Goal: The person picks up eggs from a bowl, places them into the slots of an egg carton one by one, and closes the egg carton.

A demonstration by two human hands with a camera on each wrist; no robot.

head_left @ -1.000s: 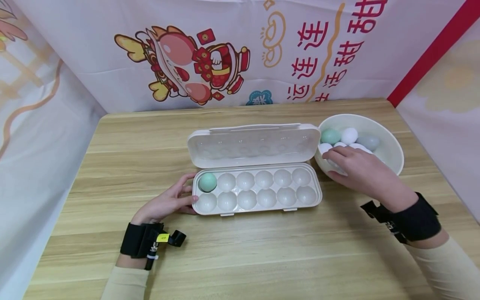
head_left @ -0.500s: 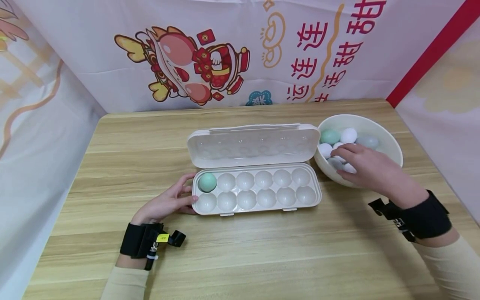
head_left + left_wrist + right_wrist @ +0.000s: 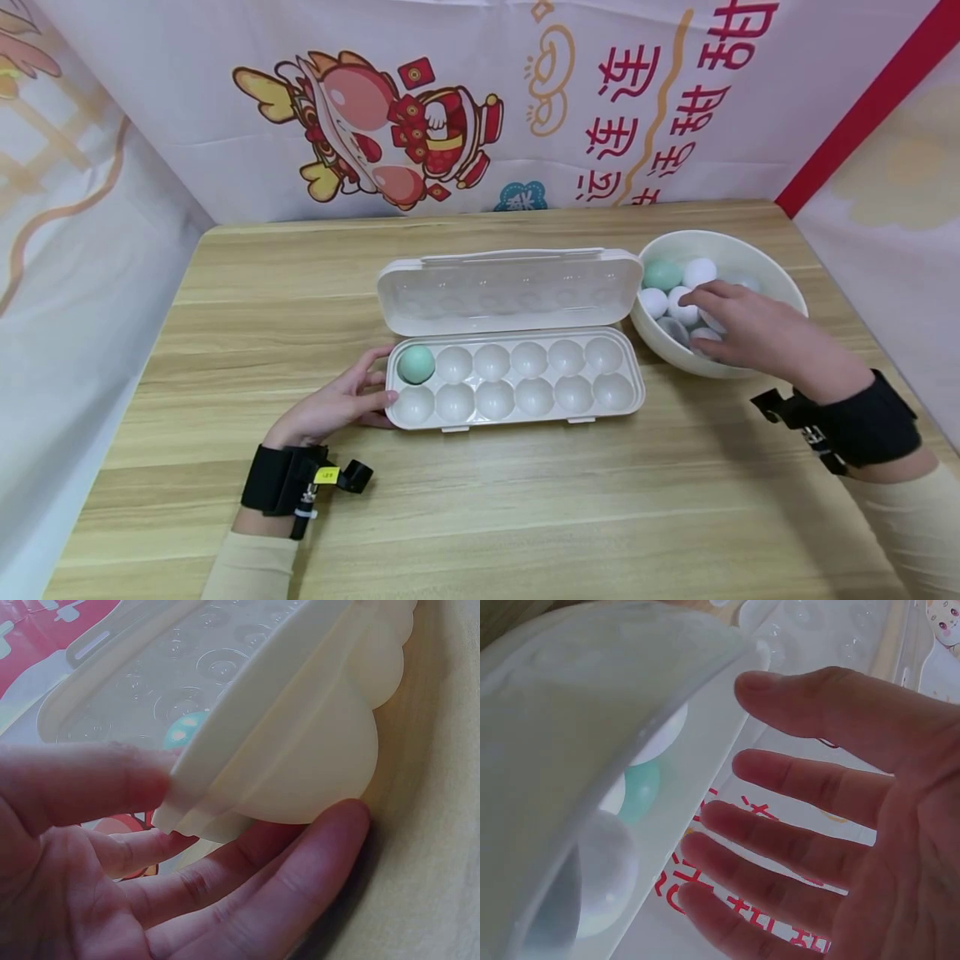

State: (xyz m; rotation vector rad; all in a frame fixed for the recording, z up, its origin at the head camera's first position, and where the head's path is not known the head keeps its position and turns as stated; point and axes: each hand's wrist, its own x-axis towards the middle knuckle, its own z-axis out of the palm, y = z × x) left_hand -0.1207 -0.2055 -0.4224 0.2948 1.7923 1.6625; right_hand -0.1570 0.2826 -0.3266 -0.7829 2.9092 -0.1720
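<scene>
A white plastic egg box [image 3: 517, 422] lies on the table with its lid [image 3: 510, 292] raised. One pale green egg [image 3: 416, 364] fills its back left cup. My left hand [image 3: 330, 412] grips the box's left end; in the left wrist view the thumb is at the rim and the fingers reach under the cups [image 3: 315, 757]. Above the front right of a cream bowl [image 3: 787, 292] hovers my right hand [image 3: 757, 329], spread fingers holding nothing in the right wrist view. White eggs [image 3: 682, 305], a green egg [image 3: 663, 274] and grey eggs [image 3: 673, 329] lie inside, partly hidden by that hand.
The bowl stands right beside the egg box's right end. A printed white cloth [image 3: 555, 100] hangs behind the wooden table [image 3: 480, 517], with more cloth along both sides. Black straps [image 3: 281, 482] with small cameras sit on both wrists.
My right hand has drawn back to the right over the bowl, uncovering more white and grey eggs. The left hand and the egg box stay put.
</scene>
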